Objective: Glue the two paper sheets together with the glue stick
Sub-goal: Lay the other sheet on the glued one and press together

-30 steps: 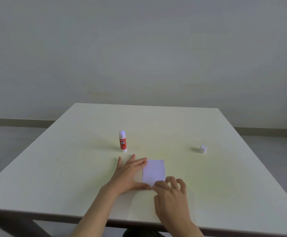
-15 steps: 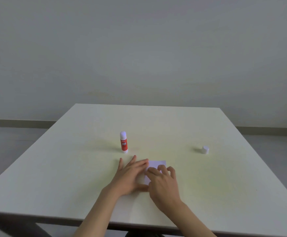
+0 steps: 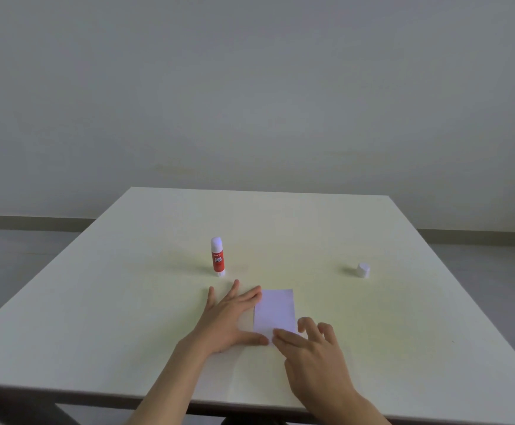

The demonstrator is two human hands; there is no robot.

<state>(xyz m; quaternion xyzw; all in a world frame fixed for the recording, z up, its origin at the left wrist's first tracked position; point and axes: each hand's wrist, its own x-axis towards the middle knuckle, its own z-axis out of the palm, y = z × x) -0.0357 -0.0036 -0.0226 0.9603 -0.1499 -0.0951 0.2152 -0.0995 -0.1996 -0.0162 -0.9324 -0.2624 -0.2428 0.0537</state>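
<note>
Head view: my left hand (image 3: pixel 230 317) is lying flat, fingers spread, pressing the left edge of the paper sheet (image 3: pixel 274 311) on the table (image 3: pixel 97 302). My right hand (image 3: pixel 314 357) is pressing its near edge, fingers loosely apart, gripping nothing. Glue stick (image 3: pixel 217 256) is standing upright at 11 o'clock from the paper, its cap (image 3: pixel 363 269) at 2 o'clock, well apart.
</note>
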